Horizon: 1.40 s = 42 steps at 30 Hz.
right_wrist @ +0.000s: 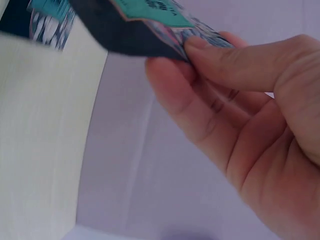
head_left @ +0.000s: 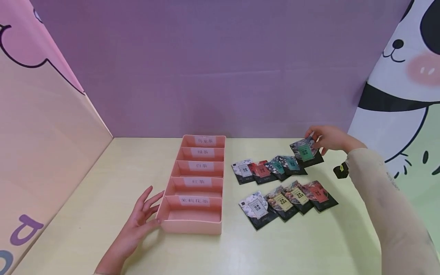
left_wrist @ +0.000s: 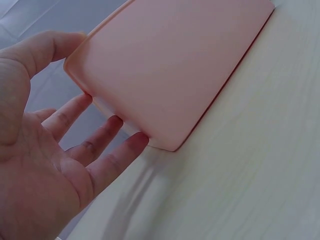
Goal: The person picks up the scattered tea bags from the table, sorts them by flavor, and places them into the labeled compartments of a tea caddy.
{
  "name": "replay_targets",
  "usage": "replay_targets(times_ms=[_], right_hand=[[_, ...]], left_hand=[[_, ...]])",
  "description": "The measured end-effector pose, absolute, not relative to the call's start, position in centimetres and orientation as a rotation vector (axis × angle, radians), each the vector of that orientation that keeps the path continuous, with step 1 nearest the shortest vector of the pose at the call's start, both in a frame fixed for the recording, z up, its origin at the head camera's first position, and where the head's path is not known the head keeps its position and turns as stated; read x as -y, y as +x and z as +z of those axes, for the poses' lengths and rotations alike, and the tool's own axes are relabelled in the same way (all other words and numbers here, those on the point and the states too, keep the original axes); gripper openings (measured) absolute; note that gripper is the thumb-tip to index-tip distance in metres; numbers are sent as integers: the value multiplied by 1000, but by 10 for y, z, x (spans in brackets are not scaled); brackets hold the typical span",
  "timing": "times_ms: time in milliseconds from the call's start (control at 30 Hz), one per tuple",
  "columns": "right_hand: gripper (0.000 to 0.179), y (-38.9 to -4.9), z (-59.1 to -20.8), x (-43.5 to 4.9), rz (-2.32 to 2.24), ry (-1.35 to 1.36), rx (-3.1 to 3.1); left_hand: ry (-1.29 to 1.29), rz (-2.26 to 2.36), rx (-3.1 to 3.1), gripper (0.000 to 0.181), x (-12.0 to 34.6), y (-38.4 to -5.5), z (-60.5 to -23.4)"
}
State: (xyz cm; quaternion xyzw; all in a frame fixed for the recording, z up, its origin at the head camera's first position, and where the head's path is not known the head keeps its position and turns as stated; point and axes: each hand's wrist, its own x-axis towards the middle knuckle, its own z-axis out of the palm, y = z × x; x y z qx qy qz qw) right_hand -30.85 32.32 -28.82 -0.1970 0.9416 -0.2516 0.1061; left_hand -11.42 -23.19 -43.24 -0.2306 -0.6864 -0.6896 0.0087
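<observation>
Right hand [head_left: 326, 139] pinches the green-labelled sachet [head_left: 305, 152] by one edge, so it may slip; spread left hand [head_left: 138, 221] could nudge the pink box [head_left: 190, 228]

A booth-like, staged place: purple backdrop [head_left: 220, 68] and side panels [head_left: 51, 133] (cartoon-printed) around a pale table [head_left: 137, 160].
</observation>
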Motion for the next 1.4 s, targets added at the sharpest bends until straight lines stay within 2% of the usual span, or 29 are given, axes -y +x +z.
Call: replay_targets(times_ms=[733,1400], right_hand=[[31,-275,-294,-220,-1013,-1009,-2838],[31,-268,-314,-142,-1460,-1025,-2670]], left_hand=[[-662,-2193,2094,84,229,-118,-433],[-649,-2211,2080,83,233,-115,-436]])
